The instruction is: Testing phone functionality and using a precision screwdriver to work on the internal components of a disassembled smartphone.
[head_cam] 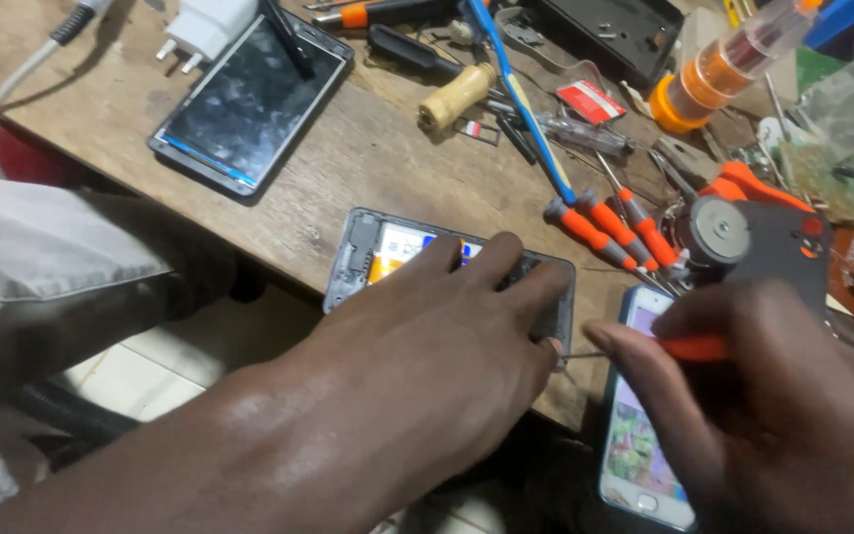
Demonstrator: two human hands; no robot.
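Note:
An opened phone [380, 252] with its back cover off lies at the near edge of the wooden table [368, 148]. My left hand [447, 341] presses down on it, fingers spread over its lower half. My right hand [773, 396] grips a small orange-handled screwdriver [689, 347]; its thin metal tip points left at the phone's lower right corner, beside my left fingertips. Under my right hand lies a second phone [638, 445] with a lit, colourful screen.
A dark phone [249, 99] with a dusty screen lies at the back left, beside a white charger [205, 25] and cable. Several orange screwdrivers [610, 227], a wooden-handled tool [457, 96], a blue cable, an orange bottle [714, 74] and circuit boards clutter the right side.

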